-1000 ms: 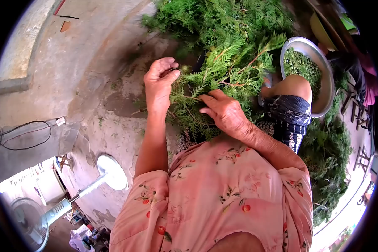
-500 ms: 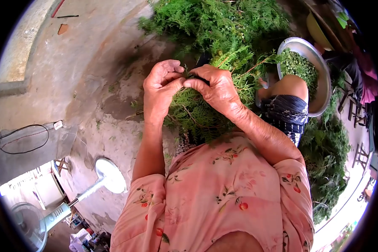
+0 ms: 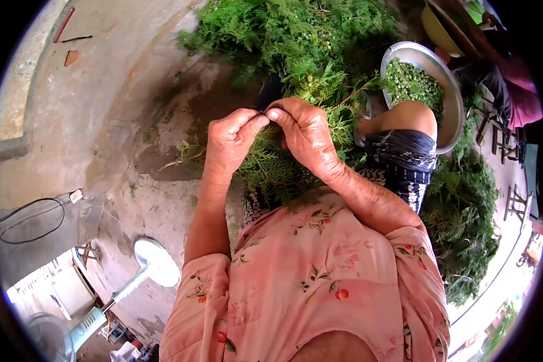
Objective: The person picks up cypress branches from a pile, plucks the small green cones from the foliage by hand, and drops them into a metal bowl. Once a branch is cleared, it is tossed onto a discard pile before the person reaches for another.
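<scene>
My left hand (image 3: 232,136) is closed in a pinch, its thumb and fingertips meeting those of my right hand (image 3: 306,130) above my lap. The right hand is pinched too, fingers curled. Whatever lies between the fingertips is too small to make out. Leafy green branches (image 3: 268,169) lie across my lap just under the hands. Brighter green sprigs (image 3: 320,84) show beyond the right hand. A metal basin (image 3: 455,120) holding small green pieces (image 3: 413,87) stands beside my bent knee.
A large heap of green branches (image 3: 253,36) lies on the floor ahead, and another heap (image 3: 464,223) is at the right. A standing fan (image 3: 87,326) is at the lower left. Black cable (image 3: 33,220) lies at the left. Another person's dark pink clothing (image 3: 525,105) shows at the upper right.
My left hand's fingers have closed into a pinch, and both hands' fingertips have come together. The view has shifted, so the basin and heaps appear slightly further left and higher.
</scene>
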Tool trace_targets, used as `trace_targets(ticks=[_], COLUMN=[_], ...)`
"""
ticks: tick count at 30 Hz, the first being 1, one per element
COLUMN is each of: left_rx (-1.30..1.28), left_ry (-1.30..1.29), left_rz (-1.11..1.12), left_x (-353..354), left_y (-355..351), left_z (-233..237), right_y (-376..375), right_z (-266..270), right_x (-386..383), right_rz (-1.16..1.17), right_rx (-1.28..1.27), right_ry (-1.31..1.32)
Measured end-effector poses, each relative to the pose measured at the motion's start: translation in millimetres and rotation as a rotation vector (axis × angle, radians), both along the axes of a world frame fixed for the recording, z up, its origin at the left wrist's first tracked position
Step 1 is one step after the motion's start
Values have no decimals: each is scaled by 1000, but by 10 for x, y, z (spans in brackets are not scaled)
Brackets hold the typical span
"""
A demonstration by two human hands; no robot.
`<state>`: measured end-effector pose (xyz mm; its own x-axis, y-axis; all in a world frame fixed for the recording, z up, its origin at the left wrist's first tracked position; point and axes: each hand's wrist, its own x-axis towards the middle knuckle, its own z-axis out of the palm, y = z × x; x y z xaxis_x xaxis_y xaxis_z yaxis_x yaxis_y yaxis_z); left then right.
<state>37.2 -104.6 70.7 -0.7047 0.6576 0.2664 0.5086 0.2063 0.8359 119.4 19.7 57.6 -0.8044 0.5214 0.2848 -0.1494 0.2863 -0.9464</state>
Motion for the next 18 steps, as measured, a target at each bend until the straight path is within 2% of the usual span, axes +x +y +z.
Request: trace_targets(ticks=[1, 2, 3, 5, 7, 9, 11, 13, 14, 15, 17, 18], left_rx=[1, -3, -7, -97, -63, -21, -88, -146, -154, -160, -187, -201], left_ry=[-3, 101, 206, 244, 243, 275, 458, 491, 547, 605, 577, 599], left_rz=[-4, -1, 1, 44, 127, 99, 135, 134, 137, 140, 156, 161], left_x=[-2, 2, 1, -43, -50, -41, -55, -51, -47, -49, -28, -25], left_y=[22, 42, 48, -39, -58, 0, 26, 0, -3, 9, 10, 21], left_z=[-26, -54, -88, -190, -283, -259, -242, -287, -296, -304, -321, -316], right_y=[18, 37, 95, 449, 753, 1000, 1339, 1876, 2010, 2044, 1842, 1619], right_z=[-16, -34, -53, 64, 136, 155, 92, -51, -16, -60, -114, -54], right_x=[20, 40, 29, 74, 196, 304, 414, 560, 679, 712, 668, 634], right_rz=[-35, -58, -196, -261, -159, -129, -224, -232, -209, -249, -297, -373], right_rx=[104, 178, 281, 102, -161, -346, -572, -1114, -1292, -1265, -915, -677], right_ry=[42, 40, 64, -298, -258, -141, 12, 438, 518, 508, 325, 82])
